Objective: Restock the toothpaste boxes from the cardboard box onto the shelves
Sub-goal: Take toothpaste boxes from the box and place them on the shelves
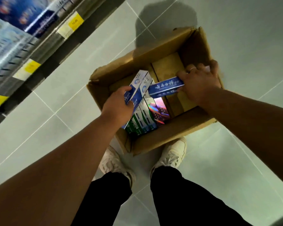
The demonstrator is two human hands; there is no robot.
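Observation:
An open cardboard box [163,139] stands on the floor in front of my feet. My left hand [117,108] grips a blue and white toothpaste box [138,85] that tilts up over the box's left part. My right hand [200,85] holds a dark blue toothpaste box [166,88] by its right end, lying crosswise above the carton. Below them several more toothpaste boxes [147,115], green-white and shiny purple, lie side by side in the carton's left half. The right half shows bare cardboard bottom.
Shelves [44,38] run along the upper left, with blue and white packs and yellow price tags [75,22] on their front rails. Grey floor tiles [243,46] surround the carton. My white shoes [171,154] touch the carton's near wall.

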